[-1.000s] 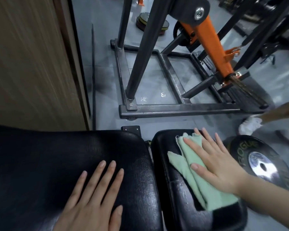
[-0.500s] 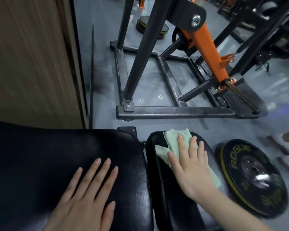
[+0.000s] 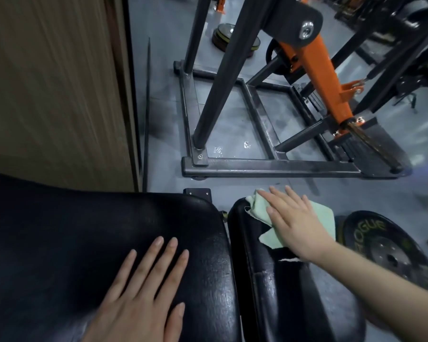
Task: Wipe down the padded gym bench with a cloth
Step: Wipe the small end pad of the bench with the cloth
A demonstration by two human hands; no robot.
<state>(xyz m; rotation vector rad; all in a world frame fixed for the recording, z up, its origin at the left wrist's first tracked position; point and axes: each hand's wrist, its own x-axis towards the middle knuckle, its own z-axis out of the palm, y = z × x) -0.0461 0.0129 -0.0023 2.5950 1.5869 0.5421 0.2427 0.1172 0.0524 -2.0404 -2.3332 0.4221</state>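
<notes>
Cloth (image 3: 265, 208) under flat R hand (image 3: 297, 223), bench (image 3: 269, 280) far end.

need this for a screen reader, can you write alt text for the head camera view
A person's right hand presses a pale green cloth flat on the far end of a narrow black bench pad, while the left hand rests flat on the wider pad beside it. A black weight plate lies on the floor to the right.

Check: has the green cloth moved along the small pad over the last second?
Yes. The green cloth under the right hand has slid forward to the far end of the small black pad, its front corner now overhanging that edge.
</notes>
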